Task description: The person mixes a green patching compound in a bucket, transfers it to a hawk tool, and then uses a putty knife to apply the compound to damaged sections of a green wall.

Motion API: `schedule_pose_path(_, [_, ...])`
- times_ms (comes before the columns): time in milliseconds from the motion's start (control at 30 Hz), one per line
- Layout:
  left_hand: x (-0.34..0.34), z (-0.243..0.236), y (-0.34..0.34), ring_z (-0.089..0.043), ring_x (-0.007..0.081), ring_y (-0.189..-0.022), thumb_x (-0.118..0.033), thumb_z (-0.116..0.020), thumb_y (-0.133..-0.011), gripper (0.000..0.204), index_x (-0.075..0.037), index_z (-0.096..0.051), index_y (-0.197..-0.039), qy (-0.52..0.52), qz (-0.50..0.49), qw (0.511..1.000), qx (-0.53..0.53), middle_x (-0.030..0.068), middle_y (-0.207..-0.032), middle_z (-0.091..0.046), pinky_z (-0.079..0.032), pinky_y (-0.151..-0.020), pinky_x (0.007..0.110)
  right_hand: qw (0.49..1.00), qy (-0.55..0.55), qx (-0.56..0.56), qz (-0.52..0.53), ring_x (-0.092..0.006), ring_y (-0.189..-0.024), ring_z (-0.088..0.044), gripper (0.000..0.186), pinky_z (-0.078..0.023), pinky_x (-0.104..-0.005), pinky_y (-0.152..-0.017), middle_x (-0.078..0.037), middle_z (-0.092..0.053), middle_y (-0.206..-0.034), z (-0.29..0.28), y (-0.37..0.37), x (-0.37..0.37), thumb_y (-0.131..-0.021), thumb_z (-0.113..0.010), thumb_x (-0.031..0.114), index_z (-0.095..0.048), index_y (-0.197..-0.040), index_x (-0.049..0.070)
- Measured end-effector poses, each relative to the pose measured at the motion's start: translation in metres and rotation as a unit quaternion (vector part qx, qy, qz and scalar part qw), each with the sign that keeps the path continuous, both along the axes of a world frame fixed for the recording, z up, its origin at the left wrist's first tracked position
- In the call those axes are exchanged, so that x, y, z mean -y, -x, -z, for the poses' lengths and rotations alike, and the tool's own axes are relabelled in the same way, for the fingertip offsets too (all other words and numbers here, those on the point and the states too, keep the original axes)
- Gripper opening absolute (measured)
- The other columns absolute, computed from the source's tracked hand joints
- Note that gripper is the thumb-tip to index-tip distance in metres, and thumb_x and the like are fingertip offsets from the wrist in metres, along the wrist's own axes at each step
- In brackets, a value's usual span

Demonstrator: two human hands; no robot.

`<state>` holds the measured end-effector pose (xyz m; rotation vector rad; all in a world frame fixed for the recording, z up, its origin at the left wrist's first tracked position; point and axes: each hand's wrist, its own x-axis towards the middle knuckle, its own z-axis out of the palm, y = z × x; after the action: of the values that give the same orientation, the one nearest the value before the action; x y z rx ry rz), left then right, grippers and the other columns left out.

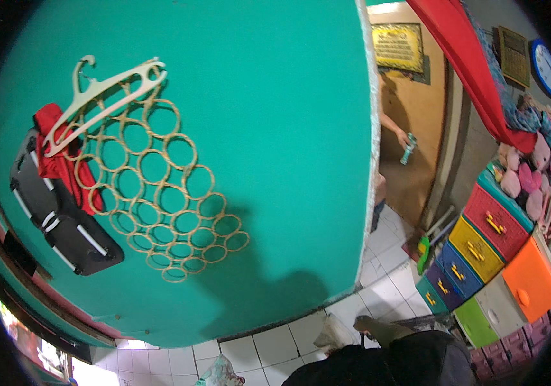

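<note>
What looks like my right hand (366, 324) shows small at the lower edge, its forearm reaching left out of black clothing (378, 363). Its fingers are too small and dark to make out. A pale, see-through plastic bag (333, 333) is just left of that hand; whether they touch is unclear. My left hand does not appear. On the green wall ahead, a pale plastic hanger (89, 96) carries a scarf organizer of joined tan rings (154, 167), which hangs slanted down to the right. A red cloth (73, 177) hangs behind the hanger, over a black folded panel with white bars (63, 212).
Another person's hand (404, 138) holds a small teal object (409, 149) in the doorway. A multicoloured drawer unit (462, 264) with plush toys (523, 170) on top stands at right, near a green broom (423, 252). Another plastic bag (219, 372) lies on the white tiles (275, 347).
</note>
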<state>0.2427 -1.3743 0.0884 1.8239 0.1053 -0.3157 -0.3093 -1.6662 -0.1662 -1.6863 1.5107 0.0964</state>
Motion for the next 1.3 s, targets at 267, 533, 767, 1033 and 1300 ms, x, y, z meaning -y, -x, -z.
schedule_pose_path(267, [0.004, 0.019, -0.006, -0.061, 0.0226, -0.079, -0.036, -0.055, -0.085, 0.044, 0.004, -0.063, -0.101, -0.158, 0.027, 0.986, 0.046, 0.0147, -0.09, -0.065, -0.05, -0.065, 0.035, 0.985, 0.16, -0.041, -0.048, -0.0217, -0.062, -0.061, 0.023, -0.049, -0.037, -0.054, -0.006, -0.063, -0.068, 0.035, 0.033, 0.026, -0.076, -0.058, 0.031, -0.063, -0.065, 0.011])
schedule_pose_path(533, [0.06, -0.021, 0.013, -0.061, 0.0226, -0.08, -0.037, -0.054, -0.086, 0.044, 0.003, -0.061, -0.104, -0.09, 0.132, 0.985, 0.059, 0.0147, -0.094, -0.065, -0.05, -0.065, 0.034, 0.882, 0.199, 0.03, 0.427, -0.0221, -0.069, -0.064, 0.035, -0.051, -0.0367, -0.058, -0.01, -0.065, -0.08, -0.075, 0.144, 0.108, -0.081, -0.06, 0.037, -0.059, -0.086, 0.003])
schedule_pose_path(767, [0.109, -0.042, 0.048, -0.061, 0.0225, -0.081, -0.037, -0.054, -0.087, 0.045, 0.003, -0.06, -0.107, -0.066, 0.173, 0.981, 0.057, 0.0147, -0.096, -0.064, -0.05, -0.065, 0.034, 0.597, 0.409, 0.344, 0.598, -0.0136, -0.044, -0.045, 0.045, -0.042, -0.0299, -0.041, 0.0, -0.043, -0.054, -0.259, 0.259, 0.256, -0.089, -0.052, 0.046, -0.04, -0.061, 0.013])
schedule_pose_path(1033, [0.144, -0.064, 0.088, -0.061, 0.0224, -0.082, -0.038, -0.053, -0.089, 0.046, 0.002, -0.058, -0.11, -0.082, 0.15, 0.984, 0.044, 0.0147, -0.1, -0.064, -0.05, -0.065, 0.033, 0.561, 0.33, 0.314, 0.691, -0.0222, -0.094, -0.052, 0.063, -0.047, -0.0423, -0.083, -0.012, -0.051, -0.1, -0.377, 0.292, 0.359, -0.084, -0.051, 0.057, -0.051, -0.107, -0.002])
schedule_pose_path(1300, [0.168, -0.06, 0.1, -0.06, 0.0224, -0.086, -0.037, -0.05, -0.091, 0.046, 0.001, -0.054, -0.115, -0.057, 0.158, 0.985, 0.037, 0.0148, -0.105, -0.062, -0.049, -0.066, 0.032, 0.56, 0.303, 0.359, 0.683, -0.0358, -0.123, -0.039, 0.095, -0.045, -0.046, -0.092, -0.019, -0.027, -0.142, -0.389, 0.306, 0.424, -0.078, -0.06, 0.059, -0.019, -0.141, -0.001])
